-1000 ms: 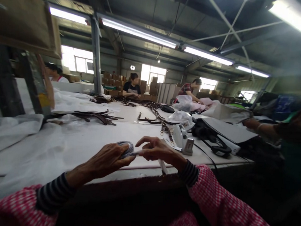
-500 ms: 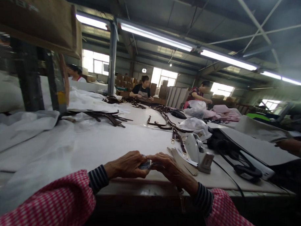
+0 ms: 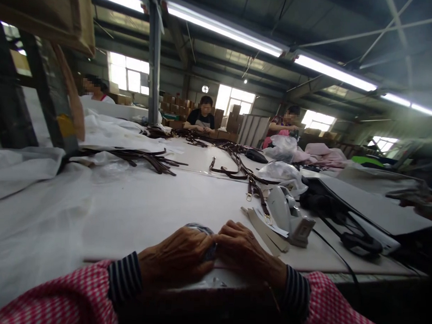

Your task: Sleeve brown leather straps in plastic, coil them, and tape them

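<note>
Above the near edge of the table, my left hand [image 3: 181, 250] is closed round a small grey-blue object with a curved, shiny rim [image 3: 198, 227]; most of it is hidden, so its kind is unclear. My right hand [image 3: 248, 250] meets it from the right, its fingers bent and pressed together against the left fingertips. Whatever those right fingers pinch is out of sight. Below the right wrist a thin, faint strand [image 3: 273, 296] hangs over the table edge. Right of the hands lie beige strips [image 3: 263, 230] and a brown strap with a metal clasp [image 3: 262, 201].
A white and grey device [image 3: 283, 211] stands right of the strips, beside black equipment with a cable [image 3: 351, 228]. Dark straps [image 3: 152, 160] lie left and farther back. Clear plastic bags [image 3: 282, 176] rest behind. Co-workers [image 3: 202, 116] work across the table. A metal post [image 3: 153, 65] rises there.
Both hands have come nearer to me, and the left has turned its back upward over the grey-blue object. The right fingers have curled in more. My view has shifted slightly.
</note>
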A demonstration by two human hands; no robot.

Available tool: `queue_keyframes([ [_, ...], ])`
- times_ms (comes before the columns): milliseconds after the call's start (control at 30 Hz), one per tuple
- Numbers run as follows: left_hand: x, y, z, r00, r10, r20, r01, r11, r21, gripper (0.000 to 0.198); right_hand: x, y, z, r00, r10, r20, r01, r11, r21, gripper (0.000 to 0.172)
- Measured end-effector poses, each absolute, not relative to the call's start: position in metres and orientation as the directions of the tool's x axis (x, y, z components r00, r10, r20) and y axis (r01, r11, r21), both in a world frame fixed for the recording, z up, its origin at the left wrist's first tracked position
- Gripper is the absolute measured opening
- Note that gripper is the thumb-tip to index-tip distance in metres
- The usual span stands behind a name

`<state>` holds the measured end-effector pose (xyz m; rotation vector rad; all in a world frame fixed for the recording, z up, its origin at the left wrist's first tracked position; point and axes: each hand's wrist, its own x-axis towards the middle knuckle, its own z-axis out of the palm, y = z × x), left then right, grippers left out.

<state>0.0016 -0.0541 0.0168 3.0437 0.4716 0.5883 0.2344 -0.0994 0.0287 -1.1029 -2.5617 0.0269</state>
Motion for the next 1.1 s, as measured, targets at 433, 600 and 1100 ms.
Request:
queue_keyframes([
  [433, -0.005, -0.062, 0.007, 0.811, 0.303, 0.5, 0.422, -0.896, -0.141, 0.018, 0.228, -0.098, 0.027, -0.654, 0.716, 0.243, 0.731, 0.681, -0.042, 0.012],
  [600, -0.016, -0.057, 0.023, 0.808, 0.466, 0.36, 0.42, -0.885, 0.203, 0.027, 0.225, -0.094, 0.046, -0.694, 0.703, 0.156, 0.706, 0.707, -0.04, 0.012],
  [1100, -0.045, 0.006, 0.058, 0.889, 0.417, 0.19, 0.338, -0.876, 0.344, 0.045, 0.193, -0.05, 0.032, -0.674, 0.713, 0.196, 0.722, 0.691, -0.033, 0.015],
])
